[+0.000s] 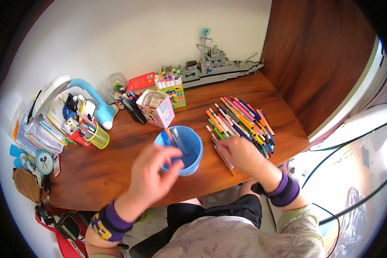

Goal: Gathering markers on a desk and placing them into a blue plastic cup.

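A round blue plastic bucket [193, 158] stands on the wooden desk in front of me, with a few pens leaning inside it, one with an orange end and one blue. My left hand [154, 171] hovers over its near left rim, blurred, fingers apart and nothing seen between them. To the right lies a spread pile of colored markers and pens [242, 122]. My right hand [240, 153] is at the near left edge of this pile, fingers bent down; its fingertips are partly hidden, and whether they hold a pen is unclear. A brown pencil [225, 161] lies beside that hand.
Behind the bucket stand a pink box [163, 113], a black pen holder [135, 109] and a marker set [177, 93]. A toy brick warship [219, 69] lines the wall. At left are a blue desk lamp [104, 111], a yellow mesh cup [100, 138] and a small clock [44, 162].
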`<act>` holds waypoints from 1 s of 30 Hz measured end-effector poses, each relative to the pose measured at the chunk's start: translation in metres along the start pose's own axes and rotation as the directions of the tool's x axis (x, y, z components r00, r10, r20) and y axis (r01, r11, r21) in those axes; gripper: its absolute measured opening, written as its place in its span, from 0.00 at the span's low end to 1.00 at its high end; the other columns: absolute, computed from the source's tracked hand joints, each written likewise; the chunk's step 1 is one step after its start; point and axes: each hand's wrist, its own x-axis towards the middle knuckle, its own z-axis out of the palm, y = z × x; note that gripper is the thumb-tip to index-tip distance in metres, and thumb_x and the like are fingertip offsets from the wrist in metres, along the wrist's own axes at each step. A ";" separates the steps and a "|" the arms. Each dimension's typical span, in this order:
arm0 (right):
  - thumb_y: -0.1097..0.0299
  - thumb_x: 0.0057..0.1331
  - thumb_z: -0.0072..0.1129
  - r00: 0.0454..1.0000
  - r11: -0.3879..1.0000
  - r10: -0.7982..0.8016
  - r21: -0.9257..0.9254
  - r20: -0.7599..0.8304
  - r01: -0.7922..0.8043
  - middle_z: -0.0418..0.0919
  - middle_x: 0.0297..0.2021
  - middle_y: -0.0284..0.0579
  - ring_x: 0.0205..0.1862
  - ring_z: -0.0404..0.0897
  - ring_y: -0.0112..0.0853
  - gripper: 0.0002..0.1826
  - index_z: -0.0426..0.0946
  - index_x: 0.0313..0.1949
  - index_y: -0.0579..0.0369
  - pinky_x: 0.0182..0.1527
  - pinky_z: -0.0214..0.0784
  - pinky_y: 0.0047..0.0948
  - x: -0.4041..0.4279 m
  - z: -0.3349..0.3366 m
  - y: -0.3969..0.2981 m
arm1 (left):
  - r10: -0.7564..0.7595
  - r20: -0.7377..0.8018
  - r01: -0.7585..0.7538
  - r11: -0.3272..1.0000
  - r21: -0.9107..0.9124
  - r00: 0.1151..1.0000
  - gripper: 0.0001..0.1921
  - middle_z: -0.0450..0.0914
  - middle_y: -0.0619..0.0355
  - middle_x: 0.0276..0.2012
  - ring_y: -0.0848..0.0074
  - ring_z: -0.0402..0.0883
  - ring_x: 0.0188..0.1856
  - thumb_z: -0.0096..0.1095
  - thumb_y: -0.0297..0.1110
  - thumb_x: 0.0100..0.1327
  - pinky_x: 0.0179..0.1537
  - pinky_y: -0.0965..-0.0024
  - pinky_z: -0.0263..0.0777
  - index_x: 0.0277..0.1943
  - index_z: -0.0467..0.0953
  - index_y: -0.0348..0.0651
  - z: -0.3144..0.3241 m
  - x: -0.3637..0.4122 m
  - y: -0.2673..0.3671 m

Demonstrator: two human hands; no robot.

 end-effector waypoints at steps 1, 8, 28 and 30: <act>0.63 0.70 0.54 0.999 0.999 0.028 -0.018 0.017 -0.028 0.82 0.34 0.58 0.40 0.82 0.53 0.12 0.82 0.42 0.57 0.45 0.75 0.47 -0.015 0.007 0.003 | -0.024 0.093 0.035 0.992 -0.118 0.995 0.09 0.74 0.58 0.30 0.69 0.77 0.31 0.72 0.31 0.61 0.31 0.68 0.71 0.43 0.80 0.45 0.004 -0.012 0.015; 0.65 0.66 0.62 0.999 0.989 -0.007 -0.150 -0.038 0.001 0.78 0.54 0.50 0.54 0.77 0.48 0.17 0.79 0.51 0.59 0.55 0.74 0.41 -0.062 0.045 0.001 | 0.018 0.566 0.248 0.887 -0.390 0.825 0.19 0.80 0.57 0.39 0.69 0.82 0.37 0.67 0.35 0.68 0.39 0.67 0.77 0.59 0.74 0.42 0.076 -0.062 0.025; 0.73 0.61 0.67 0.977 0.877 0.194 0.430 0.087 -0.212 0.83 0.32 0.53 0.35 0.84 0.47 0.27 0.69 0.58 0.66 0.40 0.77 0.39 -0.061 0.066 -0.002 | -0.478 0.622 0.714 0.013 -0.700 0.619 0.33 0.68 0.48 0.68 0.70 0.70 0.67 0.61 0.33 0.73 0.67 0.65 0.66 0.74 0.55 0.30 0.129 -0.057 -0.008; 0.70 0.59 0.71 0.959 0.857 0.251 0.431 0.131 -0.283 0.84 0.32 0.50 0.34 0.85 0.41 0.29 0.71 0.57 0.65 0.39 0.78 0.35 -0.060 0.066 0.002 | -0.466 0.648 0.728 -0.012 -0.685 0.602 0.33 0.68 0.49 0.68 0.71 0.71 0.66 0.61 0.33 0.73 0.66 0.66 0.66 0.74 0.56 0.30 0.129 -0.056 -0.010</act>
